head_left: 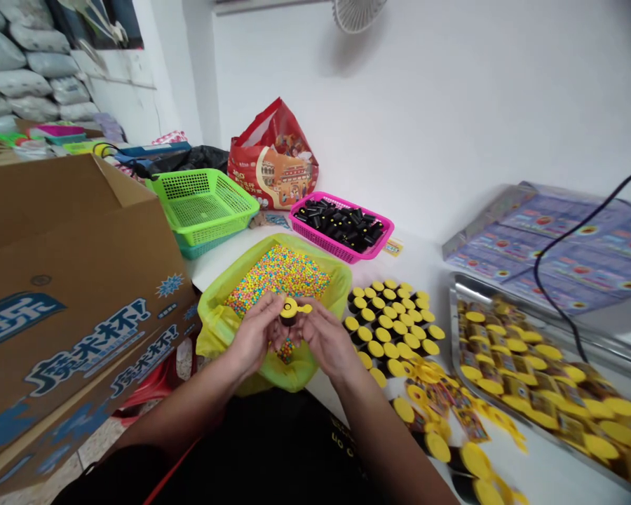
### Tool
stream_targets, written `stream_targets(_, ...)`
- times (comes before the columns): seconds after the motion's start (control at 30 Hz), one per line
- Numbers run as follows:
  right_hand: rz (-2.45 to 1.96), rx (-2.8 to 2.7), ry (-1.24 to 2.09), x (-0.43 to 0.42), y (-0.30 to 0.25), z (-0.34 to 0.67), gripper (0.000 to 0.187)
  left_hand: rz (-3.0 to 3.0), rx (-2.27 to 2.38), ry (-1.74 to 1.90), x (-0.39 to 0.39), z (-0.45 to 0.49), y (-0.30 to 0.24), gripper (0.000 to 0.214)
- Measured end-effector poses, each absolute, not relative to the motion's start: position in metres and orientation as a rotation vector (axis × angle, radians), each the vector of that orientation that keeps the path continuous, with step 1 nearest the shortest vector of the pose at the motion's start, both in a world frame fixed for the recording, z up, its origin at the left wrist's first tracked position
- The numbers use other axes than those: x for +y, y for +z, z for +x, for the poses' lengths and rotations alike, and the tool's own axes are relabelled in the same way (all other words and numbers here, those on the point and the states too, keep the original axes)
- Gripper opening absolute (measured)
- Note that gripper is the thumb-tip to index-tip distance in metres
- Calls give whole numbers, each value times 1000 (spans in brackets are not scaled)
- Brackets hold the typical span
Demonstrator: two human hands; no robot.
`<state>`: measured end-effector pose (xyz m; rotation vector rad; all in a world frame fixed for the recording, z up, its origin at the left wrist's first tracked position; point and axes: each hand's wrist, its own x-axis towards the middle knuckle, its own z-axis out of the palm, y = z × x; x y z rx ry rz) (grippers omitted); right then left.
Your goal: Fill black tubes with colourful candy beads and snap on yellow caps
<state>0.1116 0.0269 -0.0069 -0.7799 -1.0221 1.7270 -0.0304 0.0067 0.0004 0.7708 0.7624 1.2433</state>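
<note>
Over a basin lined with a yellow plastic bag [210, 330], both hands hold a small black cup with a yellow ring-shaped top [289, 309]. My left hand [255, 333] grips the cup from its left side, thumb by the rim. At the right, the fingers of my right hand [329, 340] close around the cup's side and the yellow tab that sticks out from its top. Many small coloured balls [281, 270] fill the basin below. Whether anything is inside the cup cannot be made out.
Rows of black cups with yellow lids [394, 322] stand right of the basin, near loose yellow pieces [425, 372]. A metal tray [455, 330] holds more capped cups. Behind are a pink basket [341, 254] of black pieces and a green basket [210, 228]. A cardboard box [84, 280] stands left.
</note>
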Motion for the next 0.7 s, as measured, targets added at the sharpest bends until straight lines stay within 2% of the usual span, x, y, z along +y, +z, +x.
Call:
stream_targets(0.4, -945, -958, 1608, 28, -3, 101, 20, 935, 921, 1256, 9, -28, -4, 47)
stream_targets(0.57, -928, -894, 1544, 20, -8, 98, 15, 942, 944, 1299, 6, -21, -2, 51)
stream_targets(0.7, -939, -1140, 1530, 23, -4, 112, 19, 917, 952, 1212, 13, -21, -2, 46)
